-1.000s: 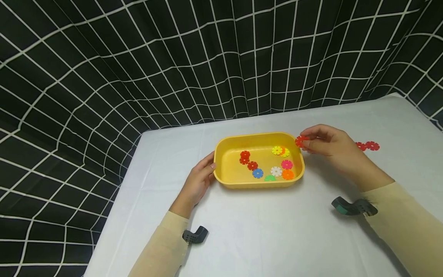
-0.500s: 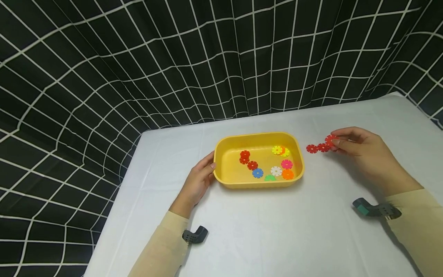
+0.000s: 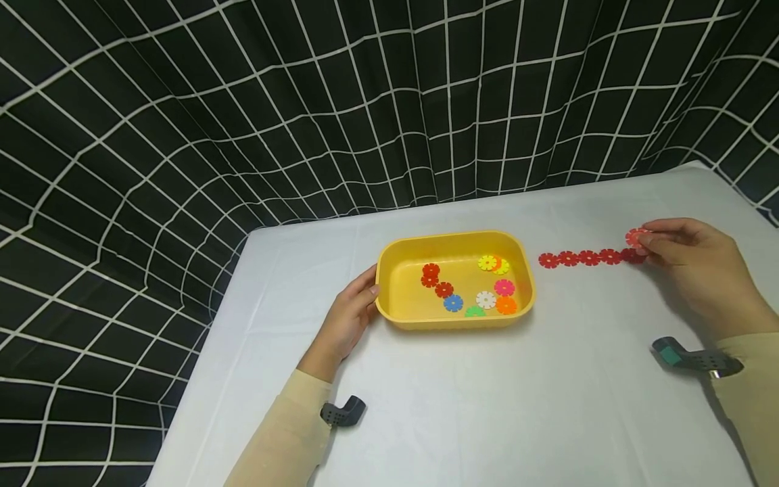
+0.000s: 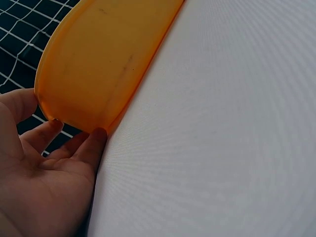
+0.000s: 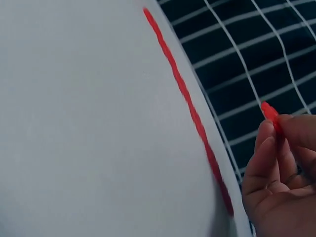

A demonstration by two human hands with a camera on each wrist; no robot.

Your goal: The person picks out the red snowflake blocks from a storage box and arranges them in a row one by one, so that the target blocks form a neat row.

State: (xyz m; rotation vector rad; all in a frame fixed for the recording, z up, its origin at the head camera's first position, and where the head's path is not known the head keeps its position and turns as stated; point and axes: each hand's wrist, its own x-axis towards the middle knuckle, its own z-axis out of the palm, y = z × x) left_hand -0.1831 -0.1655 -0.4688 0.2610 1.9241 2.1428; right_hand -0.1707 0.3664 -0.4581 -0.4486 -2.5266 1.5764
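My left hand (image 3: 348, 316) grips the left end of a shallow yellow plastic basin (image 3: 389, 312), thumb at the rim; its fingers also show at that end in the left wrist view. On the table to the right of the basin, several red notched plastic discs (image 3: 588, 258) lie in a straight row. My right hand (image 3: 700, 267) pinches a lighter red notched disc (image 5: 269, 112) between thumb and fingers, held up over the right end of the row, partly covering it in the head view. In the right wrist view the row (image 5: 190, 103) appears as a thin red line.
Inside the basin lie loose notched discs: dark red ones (image 3: 444, 290), a blue one (image 3: 453, 303), a white one (image 3: 485, 299), plus yellow, pink, orange and green. A white cloth (image 3: 462, 406) covers the table. Behind it hangs a black curtain (image 3: 341, 101) with white grid lines.
From the basin's right edge, my right hand has moved rightward with the pinched red disc along the row, uncovering more of the discs. The left hand stays at the basin.
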